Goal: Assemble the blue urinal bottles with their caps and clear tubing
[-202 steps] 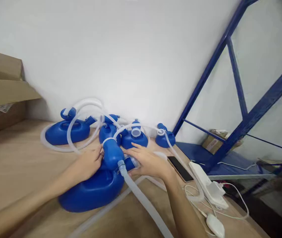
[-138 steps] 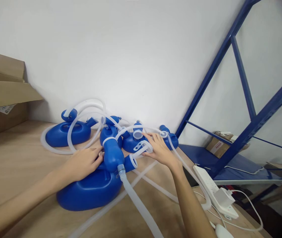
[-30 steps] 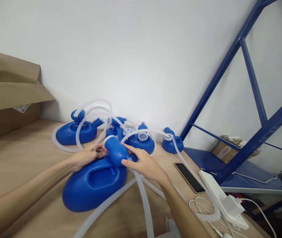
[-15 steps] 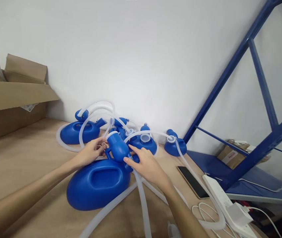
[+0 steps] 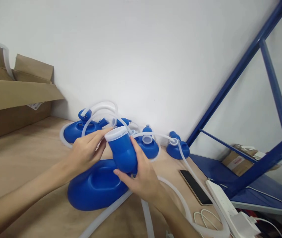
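My right hand is wrapped round a blue plastic urinal cup, tilted with its capped mouth up and to the left. A white lid covers the mouth. My left hand is closed at the lid's left side, its fingertips partly hidden behind the rim. Below the cup, a large blue urinal bottle with a recessed grip lies on the table. A translucent white hose runs from under my right hand towards the front edge. Where it joins the cup is hidden.
Several more blue urinal bottles with looped hoses stand along the wall. A phone and a power strip with a white charger lie at the right. An open cardboard box is at the left, a blue metal frame at the right.
The urinal cup has come up and closer, its lid turned more towards me. My right hand now wraps round it. My left hand has moved up to the lid. The view has shifted slightly.
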Available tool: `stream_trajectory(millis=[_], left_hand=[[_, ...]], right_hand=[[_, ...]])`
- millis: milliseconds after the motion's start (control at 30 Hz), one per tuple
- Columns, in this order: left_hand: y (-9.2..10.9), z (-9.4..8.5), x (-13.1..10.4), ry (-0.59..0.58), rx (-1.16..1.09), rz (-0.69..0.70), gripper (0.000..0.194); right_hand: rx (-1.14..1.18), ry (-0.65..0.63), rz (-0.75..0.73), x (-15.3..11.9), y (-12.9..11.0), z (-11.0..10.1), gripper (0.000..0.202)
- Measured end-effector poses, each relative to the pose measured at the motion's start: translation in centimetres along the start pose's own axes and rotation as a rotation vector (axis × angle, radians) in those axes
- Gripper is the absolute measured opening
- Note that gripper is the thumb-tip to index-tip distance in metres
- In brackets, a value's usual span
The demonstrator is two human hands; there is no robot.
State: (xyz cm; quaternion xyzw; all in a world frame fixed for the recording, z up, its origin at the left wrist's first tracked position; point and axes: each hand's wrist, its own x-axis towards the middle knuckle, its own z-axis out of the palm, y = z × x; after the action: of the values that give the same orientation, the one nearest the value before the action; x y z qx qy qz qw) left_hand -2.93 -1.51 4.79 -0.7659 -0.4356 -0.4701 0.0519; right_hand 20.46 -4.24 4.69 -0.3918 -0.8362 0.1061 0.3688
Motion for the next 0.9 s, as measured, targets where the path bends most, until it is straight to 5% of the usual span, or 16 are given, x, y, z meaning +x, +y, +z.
stream_trajectory(millis=[133,267,533,900], left_hand=[[2.7,-2.9,0.9,-0.115,-0.04,0.088,0.071],[4.8,-3.5,2.6,-0.214,0.03,0.035,0.064],[6.4,0.4,5.0,-0.012,-0.132,0.022,0.056],[7.2,7.1,6.6,0.04,-0.239,-0.147,0.053]], right_hand=[[-0.113,-0.013,-0.007,-0.5,-1.1,-2.7,0.086],[-0.165,-0.016,-0.064,-0.9,-1.6,-4.6,0.085],[-0.219,-0.004,-0.154,-0.6,0.4,-8.2,0.077],[-0.215,-0.06,-0.112,-0.2,3.4,-11.5,0.069]])
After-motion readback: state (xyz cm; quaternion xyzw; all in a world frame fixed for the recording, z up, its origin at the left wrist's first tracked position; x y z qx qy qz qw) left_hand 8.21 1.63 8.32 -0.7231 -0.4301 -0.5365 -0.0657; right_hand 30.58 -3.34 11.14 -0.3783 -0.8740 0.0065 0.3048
